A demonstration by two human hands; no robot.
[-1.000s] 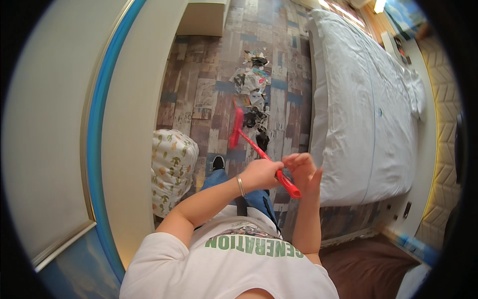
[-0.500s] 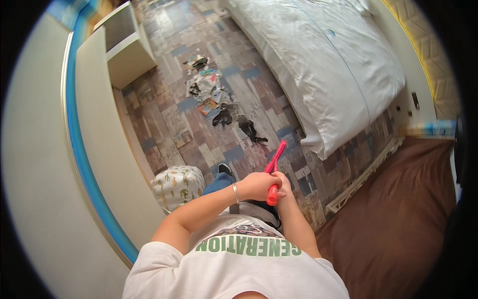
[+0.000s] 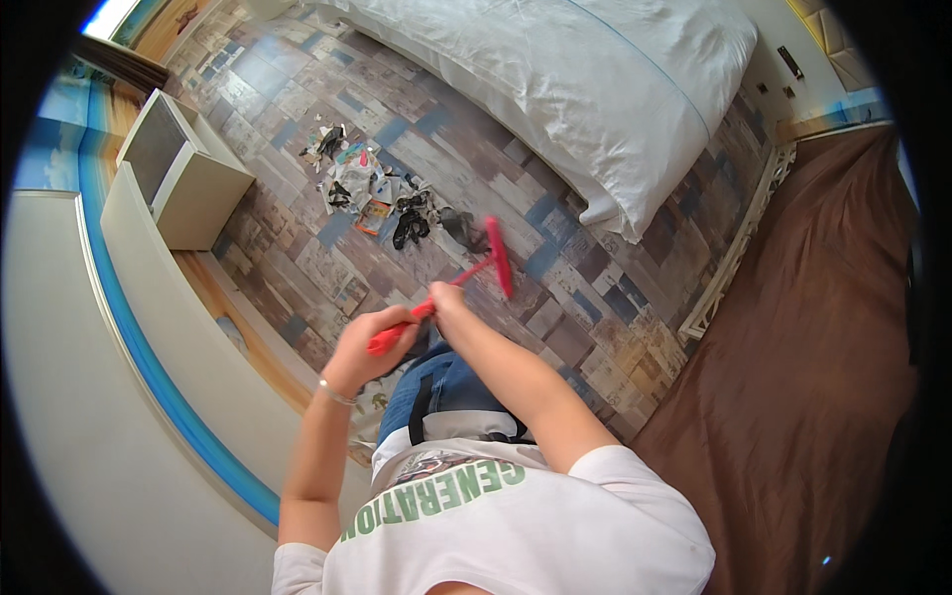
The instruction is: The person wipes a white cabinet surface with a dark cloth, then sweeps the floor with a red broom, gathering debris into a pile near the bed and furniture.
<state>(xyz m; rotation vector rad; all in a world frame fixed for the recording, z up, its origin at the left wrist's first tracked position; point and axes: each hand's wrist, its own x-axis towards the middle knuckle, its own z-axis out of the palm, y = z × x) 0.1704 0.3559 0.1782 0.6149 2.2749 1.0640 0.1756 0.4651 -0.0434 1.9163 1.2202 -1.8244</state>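
I hold a red long-handled floor sweeper slantwise in front of me. My left hand, with a bracelet at the wrist, is closed round the thick top end of its handle. Lower down the shaft, my right hand also grips it. The sweeper's narrow pinkish-red head lies crosswise by the floor, slightly blurred; bristles or blade cannot be made out. Just left of that head is a crumpled dark grey item, beside a pile of litter with black scraps, papers and wrappers.
A bed with a white cover stands at the far right. Brown cloth covers a surface at the near right. A white cabinet and pale panels line the left. Patchwork-patterned flooring lies between.
Both hands have moved left and drawn apart along the handle. The sweeper's head has swung up and left toward the litter. My view has turned, and more of the left wall shows.
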